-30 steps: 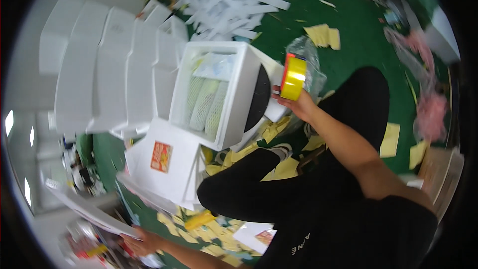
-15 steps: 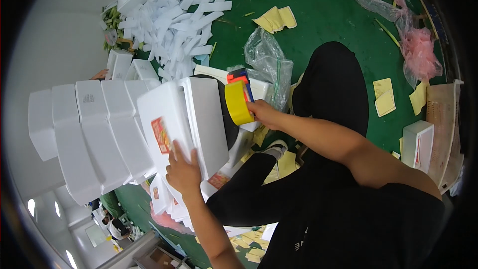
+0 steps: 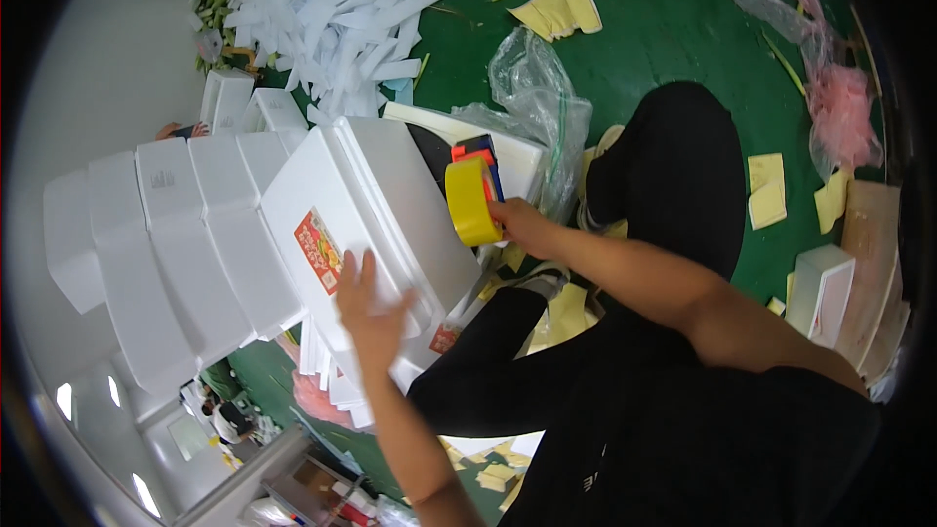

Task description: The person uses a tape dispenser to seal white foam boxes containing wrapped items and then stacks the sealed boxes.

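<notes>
A white foam box (image 3: pixel 415 205) stands tilted in front of me, its lid (image 3: pixel 303 181) facing left with a red and yellow label (image 3: pixel 320 251). My left hand (image 3: pixel 374 317) is over the lid beside that label, its fingers spread and slightly blurred; whether it touches is unclear. My right hand (image 3: pixel 520 222) grips a tape dispenser (image 3: pixel 478 152) with red and dark blue parts and a wide roll of yellow tape. The roll is close to the box's right side. Behind it, a black round surface (image 3: pixel 429 148) shows partly, mostly hidden by the box.
Stacked white foam boxes (image 3: pixel 171 244) crowd the left. White foam strips (image 3: pixel 342 20) are heaped on the green floor (image 3: pixel 664 10) beyond. Clear plastic (image 3: pixel 537 88) and yellow papers (image 3: pixel 558 13) lie ahead. Another person's hand (image 3: pixel 185 130) shows behind the stack.
The foam box has turned and tilted, showing its lid at a new slant. My left hand has shifted a little with fingers spreading wider. My right hand keeps the tape dispenser beside the box.
</notes>
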The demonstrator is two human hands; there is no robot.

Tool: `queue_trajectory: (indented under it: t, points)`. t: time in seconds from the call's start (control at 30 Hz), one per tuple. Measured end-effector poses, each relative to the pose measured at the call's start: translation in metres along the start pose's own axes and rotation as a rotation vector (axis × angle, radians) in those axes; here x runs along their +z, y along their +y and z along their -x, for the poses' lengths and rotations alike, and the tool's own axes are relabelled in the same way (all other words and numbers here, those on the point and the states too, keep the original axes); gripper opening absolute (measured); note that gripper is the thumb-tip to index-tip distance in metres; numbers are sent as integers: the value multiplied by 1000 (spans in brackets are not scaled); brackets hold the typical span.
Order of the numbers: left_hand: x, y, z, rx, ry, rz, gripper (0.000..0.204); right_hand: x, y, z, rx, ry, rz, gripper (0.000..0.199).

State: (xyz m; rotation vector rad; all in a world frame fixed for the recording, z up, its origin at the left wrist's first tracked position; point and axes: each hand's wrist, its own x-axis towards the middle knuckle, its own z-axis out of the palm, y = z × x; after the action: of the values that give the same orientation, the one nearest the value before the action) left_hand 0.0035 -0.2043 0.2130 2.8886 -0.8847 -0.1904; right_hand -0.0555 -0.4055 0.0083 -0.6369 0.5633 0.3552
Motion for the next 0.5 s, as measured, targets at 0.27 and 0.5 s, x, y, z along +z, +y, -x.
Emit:
queue_trajectory:
  t: [0.27,0.5]
  points:
    - [13,-126,0,-730,205,496,70,16,22,6,-145,-162,238,47]
    - [-3,-136,-6,-664,49,133,70,34,8,25,91,-112,-65,32]
